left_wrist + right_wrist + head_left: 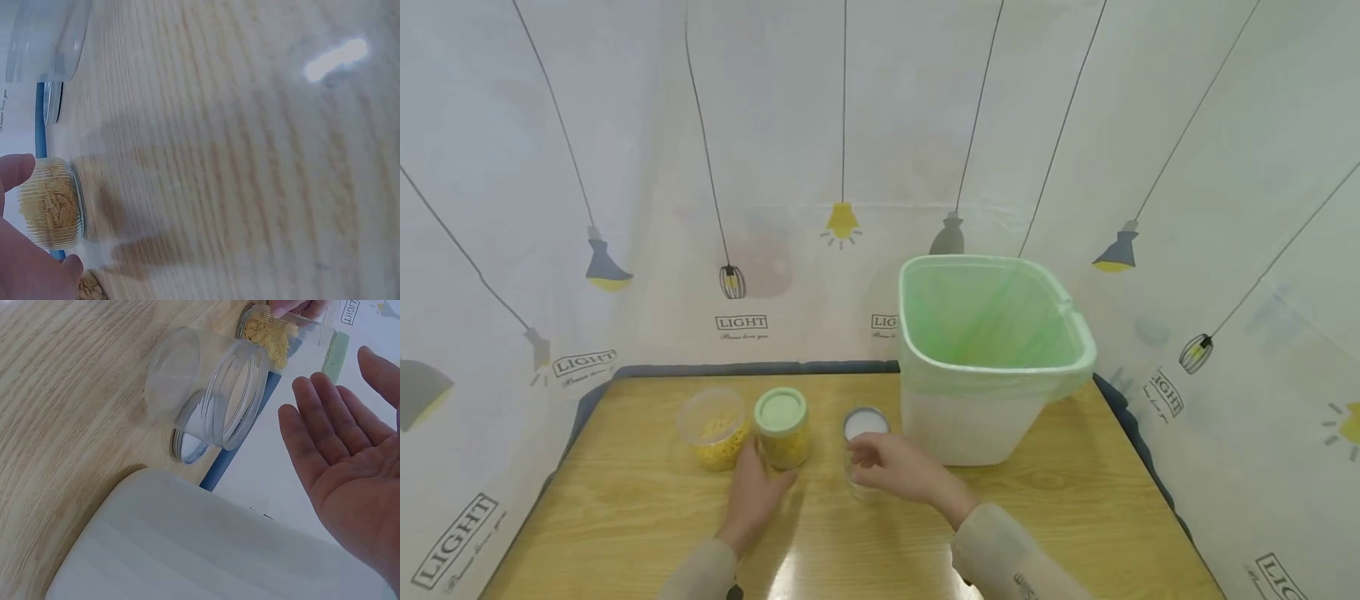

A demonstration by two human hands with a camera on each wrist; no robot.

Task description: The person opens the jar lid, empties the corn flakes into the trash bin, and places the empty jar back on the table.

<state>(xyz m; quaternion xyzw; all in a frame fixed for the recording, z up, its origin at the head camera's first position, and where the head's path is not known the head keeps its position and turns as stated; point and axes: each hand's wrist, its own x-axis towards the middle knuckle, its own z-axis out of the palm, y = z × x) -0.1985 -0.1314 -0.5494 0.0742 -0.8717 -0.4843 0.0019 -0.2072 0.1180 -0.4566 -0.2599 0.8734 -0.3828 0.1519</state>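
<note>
A clear jar with a green lid point(782, 421) holds yellow flakes and stands upright on the table. My left hand point(758, 492) is beside it, thumb and fingers spread to either side; in the left wrist view the jar point(53, 203) shows between thumb and fingers. Whether they touch it is unclear. Above a clear, lidless jar point(206, 384) is my right hand point(350, 462), its fingers loosely bent and holding nothing. Just behind that jar lies a round silver-rimmed lid point(867, 421). A clear tub point(721, 446) with yellow pieces sits to the left of the green-lidded jar.
A white bin point(955, 425) with a light green liner point(992, 308) stands on the right side of the wooden table point(850, 542), close to the right hand. Behind and at both sides hangs a pale cloth point(790, 125) printed with lamps.
</note>
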